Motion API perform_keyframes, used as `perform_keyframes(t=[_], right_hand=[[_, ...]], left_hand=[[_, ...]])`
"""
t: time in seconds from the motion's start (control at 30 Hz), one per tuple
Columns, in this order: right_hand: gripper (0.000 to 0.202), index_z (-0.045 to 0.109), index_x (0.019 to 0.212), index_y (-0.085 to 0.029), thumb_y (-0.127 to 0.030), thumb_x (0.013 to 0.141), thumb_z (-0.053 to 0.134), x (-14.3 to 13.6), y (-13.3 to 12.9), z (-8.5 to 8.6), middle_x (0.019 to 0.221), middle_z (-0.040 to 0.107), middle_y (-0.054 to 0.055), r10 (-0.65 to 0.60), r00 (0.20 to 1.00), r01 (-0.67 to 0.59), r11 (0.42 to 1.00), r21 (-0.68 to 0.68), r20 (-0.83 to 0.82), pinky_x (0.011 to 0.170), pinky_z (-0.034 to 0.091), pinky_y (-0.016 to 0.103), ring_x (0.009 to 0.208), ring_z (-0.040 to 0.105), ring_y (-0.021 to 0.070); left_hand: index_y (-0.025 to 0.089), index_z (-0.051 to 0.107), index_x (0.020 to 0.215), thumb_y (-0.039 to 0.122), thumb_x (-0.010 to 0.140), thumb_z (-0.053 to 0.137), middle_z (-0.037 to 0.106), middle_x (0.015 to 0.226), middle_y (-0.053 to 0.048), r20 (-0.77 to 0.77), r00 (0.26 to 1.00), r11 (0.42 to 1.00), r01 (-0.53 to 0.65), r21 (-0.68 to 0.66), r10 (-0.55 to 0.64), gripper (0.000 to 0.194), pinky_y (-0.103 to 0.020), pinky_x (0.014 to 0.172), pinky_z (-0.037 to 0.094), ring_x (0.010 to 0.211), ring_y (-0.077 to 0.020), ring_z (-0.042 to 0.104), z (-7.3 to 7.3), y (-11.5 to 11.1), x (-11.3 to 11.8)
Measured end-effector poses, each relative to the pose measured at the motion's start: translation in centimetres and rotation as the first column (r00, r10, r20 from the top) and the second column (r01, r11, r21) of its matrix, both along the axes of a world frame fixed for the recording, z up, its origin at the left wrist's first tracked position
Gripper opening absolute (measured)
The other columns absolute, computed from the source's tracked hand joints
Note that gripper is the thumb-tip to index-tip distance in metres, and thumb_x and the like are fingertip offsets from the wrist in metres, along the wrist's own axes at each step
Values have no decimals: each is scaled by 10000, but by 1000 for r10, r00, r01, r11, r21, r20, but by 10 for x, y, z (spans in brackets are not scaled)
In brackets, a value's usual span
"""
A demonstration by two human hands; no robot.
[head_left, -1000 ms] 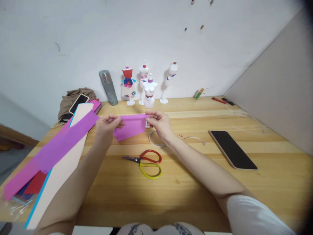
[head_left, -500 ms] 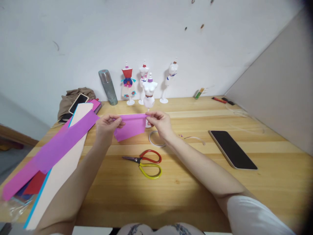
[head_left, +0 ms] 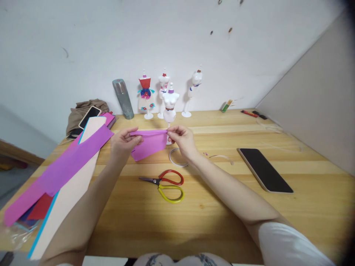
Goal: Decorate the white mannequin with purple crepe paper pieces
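Observation:
Between both hands a small pink sheet point(head_left: 151, 146), thin like paper or cloth, is held up with a narrow fold along its top edge. My left hand point(head_left: 123, 142) is closed at its left end, the thumb in front. At the right end of the fold, my right hand point(head_left: 181, 138) pinches the corner. Just behind the sheet stands a small white dress-form mannequin point(head_left: 170, 103) with a purple neck band and brown waist band; the sheet and right hand partly cover its base. Scissors point(head_left: 163, 184) with one red and one yellow handle lie nearer to me.
A white ring point(head_left: 174, 159) lies by my right wrist, a phone point(head_left: 264, 170) to the right. Behind stand a flask point(head_left: 122, 99), a dressed mannequin point(head_left: 145, 94) and two others. Long pink strips point(head_left: 74, 159) and a pale sheet point(head_left: 74, 188) cover the left side.
My left hand's fingers have shifted slightly along the folded top edge, and the fold at that end now shows looser. My right hand keeps its pinch; everything else stays put.

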State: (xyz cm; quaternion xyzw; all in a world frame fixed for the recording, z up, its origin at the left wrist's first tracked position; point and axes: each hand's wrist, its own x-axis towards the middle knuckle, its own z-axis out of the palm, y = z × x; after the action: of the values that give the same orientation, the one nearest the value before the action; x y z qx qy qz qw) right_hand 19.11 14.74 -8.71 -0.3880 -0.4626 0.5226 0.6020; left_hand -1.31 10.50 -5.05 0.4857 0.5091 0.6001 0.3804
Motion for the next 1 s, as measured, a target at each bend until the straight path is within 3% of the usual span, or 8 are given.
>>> perform_keyframes(t=[0.17,0.33,0.43,0.77,1.0], right_hand=[[190,687,716,-203,-316,597,783,-1,0,0,519,616,-32,5,1000,-5,1000,5,-9,471,409,232,485,538,107],[206,685,725,-206,-326,595,791,0,-1,0,522,607,-32,27,1000,-27,1000,-8,-5,482,420,241,493,534,112],[229,678,737,-205,-338,606,810,0,-2,0,527,602,-31,42,999,-42,999,2,-6,487,421,240,500,537,112],[214,668,742,-193,-328,614,774,-2,-3,1,519,596,-37,36,999,-36,999,30,-1,496,405,238,490,528,105],[200,663,747,-203,-339,635,756,-3,-3,-1,516,586,-37,31,999,-31,998,52,16,499,401,250,495,521,114]], left_hand=[[141,714,972,326,538,884,748,661,-38,-17,1000,1000,23,-22,-23,501,-307,630,584,631,-203,733,4,-4,0],[171,703,754,371,601,852,737,617,-44,-65,998,1000,-8,23,9,293,-308,593,584,580,-200,716,4,-5,0],[181,673,705,378,615,843,734,609,-43,-70,997,999,-18,42,21,276,-310,588,586,568,-199,713,2,-3,0],[177,644,729,339,626,785,707,563,-12,-64,995,993,-75,96,81,239,-277,547,567,542,-183,706,-3,0,2],[129,718,909,320,614,798,707,563,-17,-60,996,993,-65,97,71,360,-298,563,583,546,-191,706,-1,1,-2]])
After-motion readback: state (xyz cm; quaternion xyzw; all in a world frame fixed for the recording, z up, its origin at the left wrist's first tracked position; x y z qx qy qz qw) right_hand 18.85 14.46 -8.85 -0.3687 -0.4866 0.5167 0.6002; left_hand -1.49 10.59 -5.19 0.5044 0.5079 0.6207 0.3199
